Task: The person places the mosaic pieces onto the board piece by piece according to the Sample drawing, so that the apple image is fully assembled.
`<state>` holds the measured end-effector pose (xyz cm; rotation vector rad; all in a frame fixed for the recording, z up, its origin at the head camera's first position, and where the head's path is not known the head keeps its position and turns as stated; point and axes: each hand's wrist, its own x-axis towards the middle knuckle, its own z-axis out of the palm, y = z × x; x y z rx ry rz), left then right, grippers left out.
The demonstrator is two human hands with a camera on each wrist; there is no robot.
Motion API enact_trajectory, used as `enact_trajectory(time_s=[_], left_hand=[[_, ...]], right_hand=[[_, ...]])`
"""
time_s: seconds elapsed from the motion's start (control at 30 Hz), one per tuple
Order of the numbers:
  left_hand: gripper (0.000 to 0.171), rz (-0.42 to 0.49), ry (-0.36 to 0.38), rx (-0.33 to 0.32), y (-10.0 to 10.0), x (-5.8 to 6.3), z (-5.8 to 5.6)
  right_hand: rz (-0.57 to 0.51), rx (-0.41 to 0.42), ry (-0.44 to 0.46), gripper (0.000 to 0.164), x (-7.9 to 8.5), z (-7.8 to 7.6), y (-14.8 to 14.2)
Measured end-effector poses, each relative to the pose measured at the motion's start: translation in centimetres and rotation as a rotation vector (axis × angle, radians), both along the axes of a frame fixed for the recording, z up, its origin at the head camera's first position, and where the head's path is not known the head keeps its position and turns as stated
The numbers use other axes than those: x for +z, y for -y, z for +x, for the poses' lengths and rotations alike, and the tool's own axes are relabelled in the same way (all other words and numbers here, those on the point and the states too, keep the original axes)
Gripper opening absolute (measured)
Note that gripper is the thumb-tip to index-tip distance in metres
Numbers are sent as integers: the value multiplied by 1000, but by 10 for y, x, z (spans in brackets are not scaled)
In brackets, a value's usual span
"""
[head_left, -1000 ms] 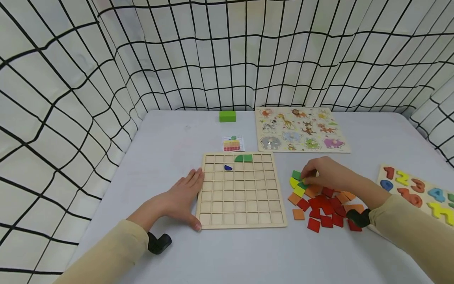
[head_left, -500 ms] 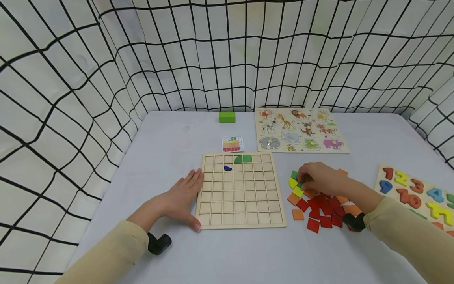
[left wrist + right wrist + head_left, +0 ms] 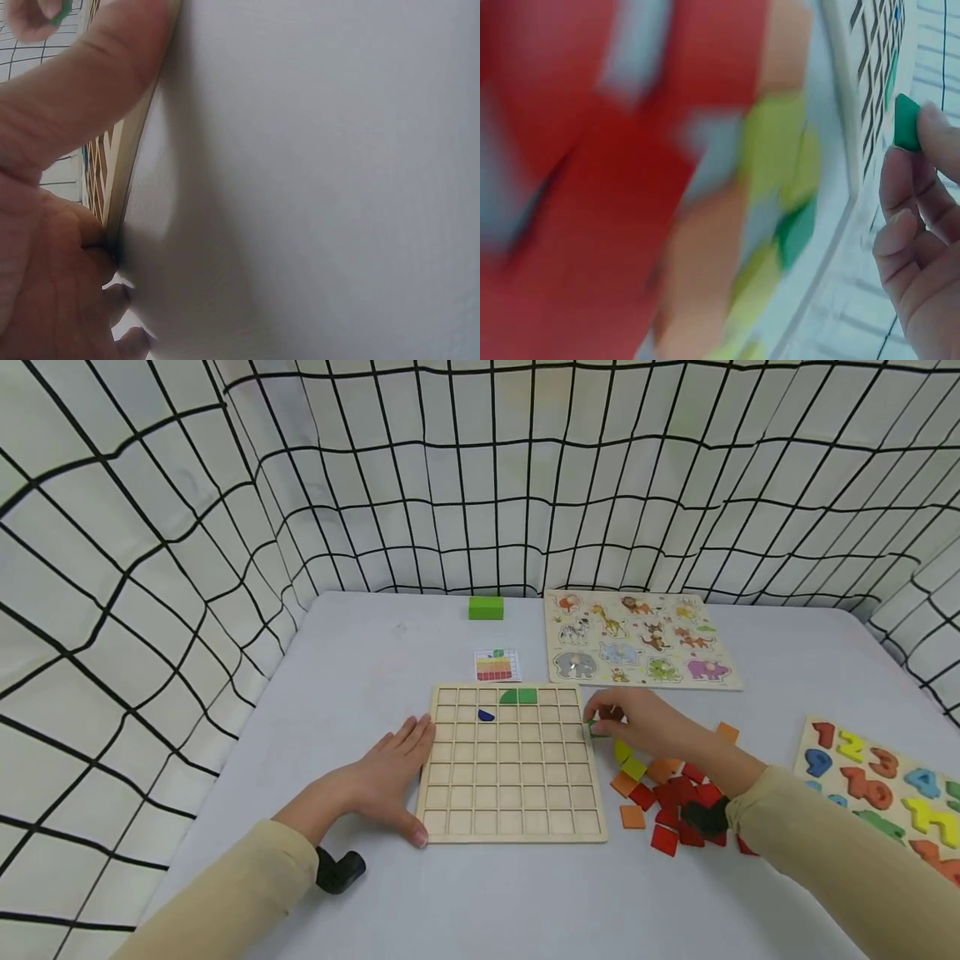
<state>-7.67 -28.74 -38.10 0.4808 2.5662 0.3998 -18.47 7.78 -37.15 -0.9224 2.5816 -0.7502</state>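
Observation:
My left hand lies with straight fingers along the left edge of a wooden grid board; its thumb touches the board's side near the front corner. My right hand pinches a green tile between thumb and fingers, just beyond the board's right edge. A green square tile and a green rounded tile sit side by side in the board's top row. One row lower lies a small blue half-round piece. Behind the board is a small pattern card.
Right of the board lie loose red tiles, orange tiles and yellow tiles, partly hidden by my right arm. An animal puzzle board and a green block stand at the back. A number puzzle lies far right.
My right hand has taken a green tile from the loose pile and carried it left to the board's right edge. My left hand has stayed against the board.

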Motion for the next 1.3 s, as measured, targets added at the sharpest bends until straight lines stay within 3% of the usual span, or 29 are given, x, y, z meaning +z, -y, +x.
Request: enact_trajectory(time_s=[0.3,0.53,1.3], left_hand=[[141,8,-11,0,-2,3,1],[141,8,-11,-2,-3,4,2],[143,0,-9,2,1,-1,1]], right_hand=[[-96,-183,118,14,-15,-22,60],[-105,-271,174,18,-17,-23,76],[-35,-191,43,7,-19,-17,87]])
